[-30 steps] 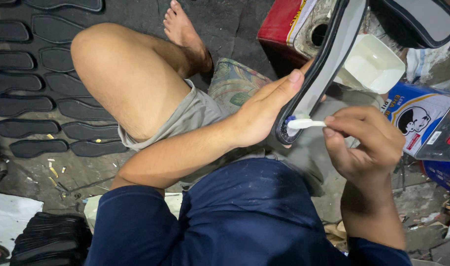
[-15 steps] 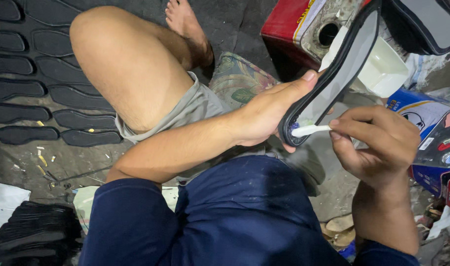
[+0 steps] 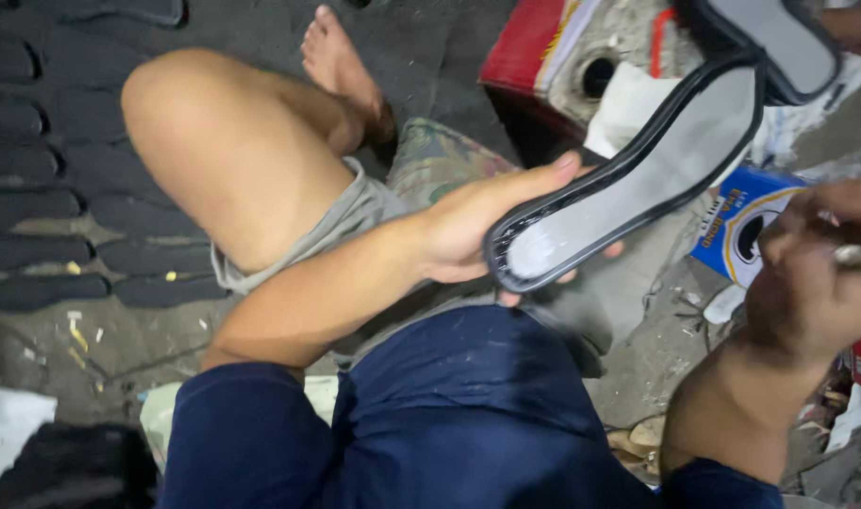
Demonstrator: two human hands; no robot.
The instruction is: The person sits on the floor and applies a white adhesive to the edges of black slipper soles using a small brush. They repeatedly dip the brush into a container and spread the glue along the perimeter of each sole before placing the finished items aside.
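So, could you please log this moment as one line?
left hand: holds sole | right hand: holds brush, off sole | spare soles on floor

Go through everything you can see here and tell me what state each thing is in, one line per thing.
Black-rimmed grey shoe sole: held up, tilted, grey face showing.
Left hand: gripping the sole's near end.
Right hand: closed on a thin white tool, apart from the sole.
Blue cardboard box: lying on the ground.
Rows of dark soles: laid flat on the floor.
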